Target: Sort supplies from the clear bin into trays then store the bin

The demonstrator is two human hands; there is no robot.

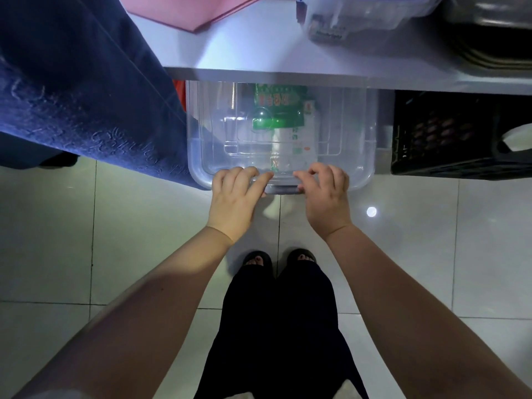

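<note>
The clear bin (357, 156) stands on the floor, partly under the white table (259, 53). Its see-through lid is on, and a green packet (277, 108) and a white packet show through it. My left hand (234, 197) and my right hand (326, 194) both rest on the bin's near rim, fingers curled over the edge on either side of the front latch.
A dark blue cloth (86, 96) hangs off the table at the left, touching the bin's left side. A black crate (449, 136) sits right of the bin under the table. On the table lie a pink sheet (187, 10) and a clear container (359, 15). Tiled floor lies below.
</note>
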